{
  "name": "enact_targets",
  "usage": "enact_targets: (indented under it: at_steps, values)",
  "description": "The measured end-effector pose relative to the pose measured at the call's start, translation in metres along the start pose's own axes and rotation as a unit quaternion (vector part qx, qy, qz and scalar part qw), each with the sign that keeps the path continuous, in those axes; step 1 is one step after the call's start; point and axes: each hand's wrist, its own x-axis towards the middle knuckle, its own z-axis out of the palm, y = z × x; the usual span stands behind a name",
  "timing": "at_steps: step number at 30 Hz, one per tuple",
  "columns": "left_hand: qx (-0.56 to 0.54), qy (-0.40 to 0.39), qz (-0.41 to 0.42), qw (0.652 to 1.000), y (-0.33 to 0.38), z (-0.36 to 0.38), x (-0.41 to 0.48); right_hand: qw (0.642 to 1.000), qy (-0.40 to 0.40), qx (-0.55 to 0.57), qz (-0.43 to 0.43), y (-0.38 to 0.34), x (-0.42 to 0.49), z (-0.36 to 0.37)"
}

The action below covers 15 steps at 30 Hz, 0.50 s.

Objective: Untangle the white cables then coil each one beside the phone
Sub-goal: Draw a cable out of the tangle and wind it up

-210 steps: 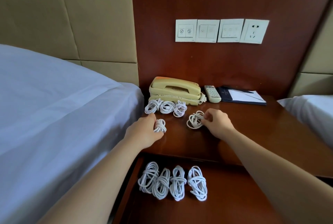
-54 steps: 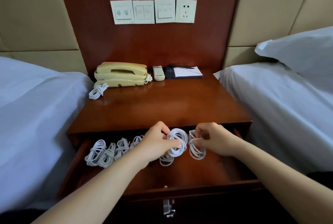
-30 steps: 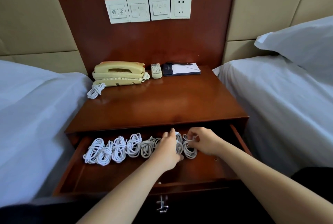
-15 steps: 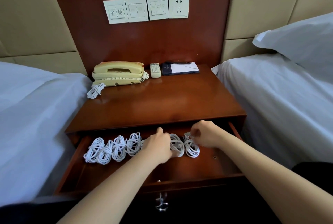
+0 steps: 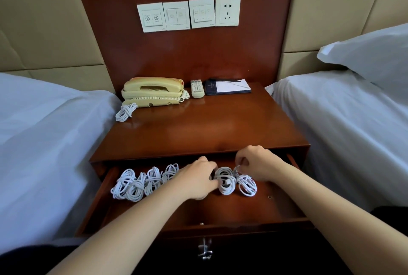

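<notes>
In the open drawer (image 5: 95, 199) under the worktop (image 5: 198, 133), white cable coils sit in a row. Left hand (image 5: 196, 180): grip curled on the left edge of the middle coil (image 5: 225, 180). Right hand (image 5: 257, 164): grip pinching the top of the end coil (image 5: 246, 185), which touches the middle coil. More coils (image 5: 141, 183) are packed together left of the left hand. A single coil (image 5: 125, 113) lies on the worktop at the front-left corner of the phone (image 5: 152, 91). Remote (image 5: 197, 88) and notepad (image 5: 229, 86) sit right of the phone.
</notes>
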Motion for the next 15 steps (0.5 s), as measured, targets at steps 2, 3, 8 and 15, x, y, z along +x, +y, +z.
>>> enact_targets:
  at_steps: [2, 3, 8, 15]
  values:
    - [-0.035, -0.007, 0.019, 0.999, -0.007, -0.013, -0.006, 1.000, -0.003, 0.009, -0.023, -0.009, -0.001, -0.010]
    - [-0.043, -0.011, 0.024, 0.999, -0.012, -0.020, -0.009, 0.999, -0.006, 0.011, -0.037, -0.014, -0.002, -0.017]
    - [-0.057, -0.002, 0.004, 0.998, -0.054, -0.061, -0.022, 0.995, -0.018, 0.011, -0.094, -0.046, 0.016, -0.052]
    - [-0.120, 0.160, -0.109, 0.974, -0.153, -0.089, -0.013, 0.990, -0.016, 0.023, -0.135, -0.121, 0.088, -0.054]
